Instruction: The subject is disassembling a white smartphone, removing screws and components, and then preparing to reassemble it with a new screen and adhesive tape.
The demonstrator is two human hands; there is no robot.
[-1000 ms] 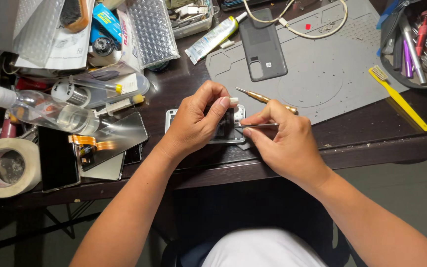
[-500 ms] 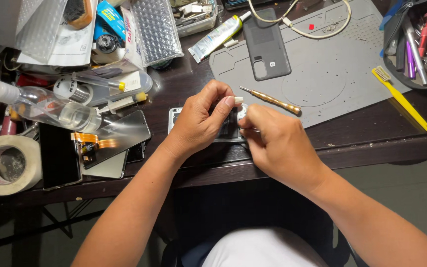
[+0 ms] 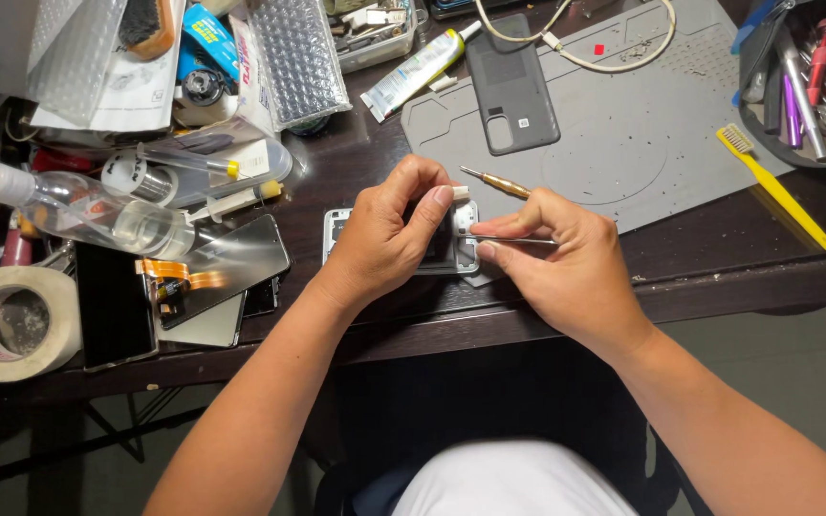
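Phone frame [image 3: 451,256] under left hand [image 3: 389,234]

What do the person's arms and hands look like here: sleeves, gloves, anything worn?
Both forearms are bare from elbow to wrist: no sleeves in view. The left hand and right hand are bare too, with no gloves. No watch, ring, wristband or finger cot shows on either. Fingernails look short and unpainted. Only a white garment shows at the bottom edge, at the torso.

Head-worn, looking steeply down from close above at the dark desk's [image 3: 719,277] near edge; lap below; single view.
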